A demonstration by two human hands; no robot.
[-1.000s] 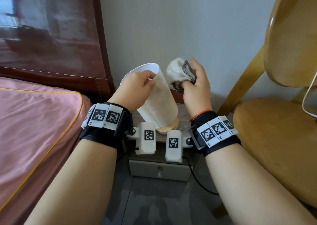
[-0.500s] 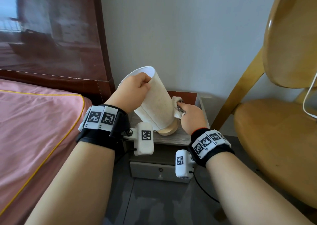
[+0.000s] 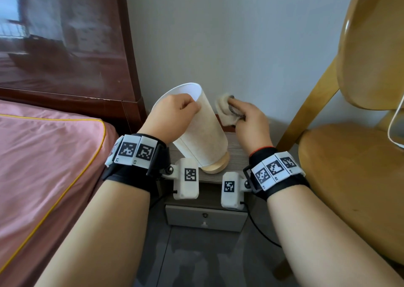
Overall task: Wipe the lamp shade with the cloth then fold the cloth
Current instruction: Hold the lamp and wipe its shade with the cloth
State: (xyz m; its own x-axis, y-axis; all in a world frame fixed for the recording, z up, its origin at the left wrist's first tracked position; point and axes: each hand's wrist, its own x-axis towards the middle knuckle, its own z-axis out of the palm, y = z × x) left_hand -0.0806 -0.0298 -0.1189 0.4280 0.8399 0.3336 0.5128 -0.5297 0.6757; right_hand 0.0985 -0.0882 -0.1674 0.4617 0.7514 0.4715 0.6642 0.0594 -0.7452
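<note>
**Shade tilted in your left hand, cloth bunched in your right**

At the far left lies the bed [image 3: 43, 151] with its pink cover and yellow piping, and behind it stands the dark glossy headboard [image 3: 65, 41]. Your left hand [image 3: 172, 116] curls over the upper rim of the lamp shade [image 3: 203, 133], fingers hooked inside the open top, and the shade leans toward the bed, with the top to the left and the bottom to the right. The lamp's round wooden base [image 3: 216, 166] sits on the small bedside table [image 3: 236, 153], which has a grey drawer [image 3: 205, 217] below. Just right of the shade's upper part, your right hand [image 3: 251, 122] clutches the cloth [image 3: 225, 109], a crumpled white wad with a dark patterned patch, fingers closed round it. The cloth is beside the shade's right flank; whether it touches the shade, you cannot tell. Both your wrists wear black bands with coded white tags. At the far right stands a yellow wooden chair [image 3: 349, 177].
</note>
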